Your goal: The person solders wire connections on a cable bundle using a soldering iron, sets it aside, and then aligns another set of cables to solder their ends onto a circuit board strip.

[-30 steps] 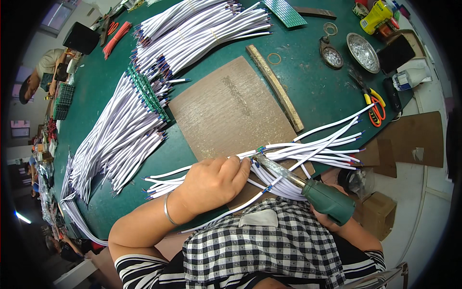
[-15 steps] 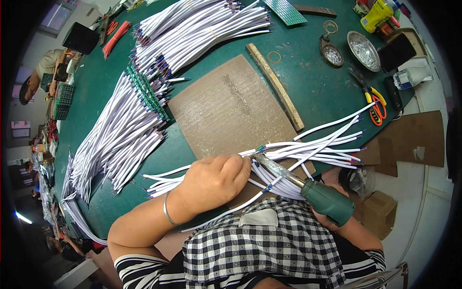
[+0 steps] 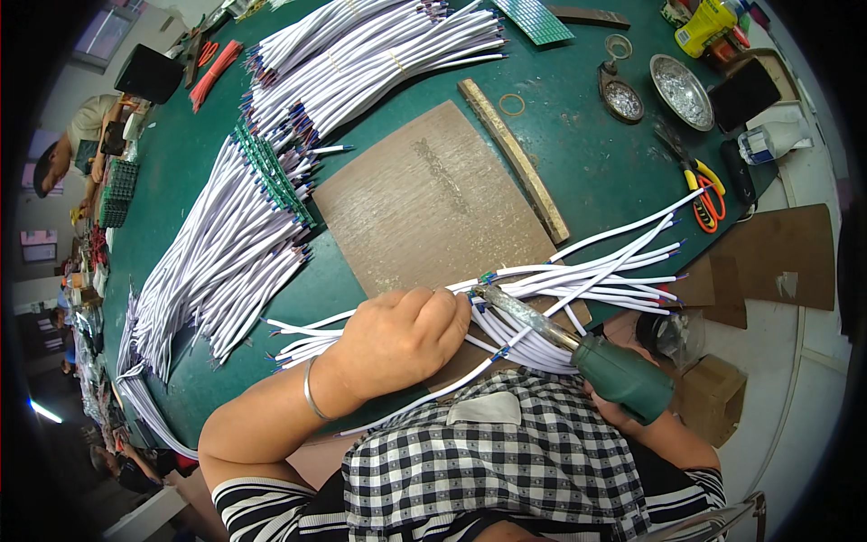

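My left hand point(image 3: 402, 339) is closed, its fingertips pinching a white cable near a tiny green circuit board point(image 3: 488, 277); the pinch itself is mostly hidden behind the knuckles. Gripped in my right hand point(image 3: 610, 411) is a soldering iron point(image 3: 623, 378) with a dark green handle and metal barrel. Its tip points up and left, close to the little board and my left fingertips. Whether tip and board touch, I cannot tell. A loose bundle of white cables point(image 3: 623, 285) with coloured wire ends runs under the iron and my left hand.
A brown board point(image 3: 433, 199) lies on the green table, beside a wooden strip point(image 3: 515, 163). White cable stacks point(image 3: 361, 63) and green circuit boards point(image 3: 271, 176) sit at left and back. On the right are pliers point(image 3: 695, 176), a metal bowl point(image 3: 682, 93) and a small round tin point(image 3: 623, 101).
The soldering iron and my right hand have shifted slightly right and down. My left hand keeps its grip in nearly the same spot.
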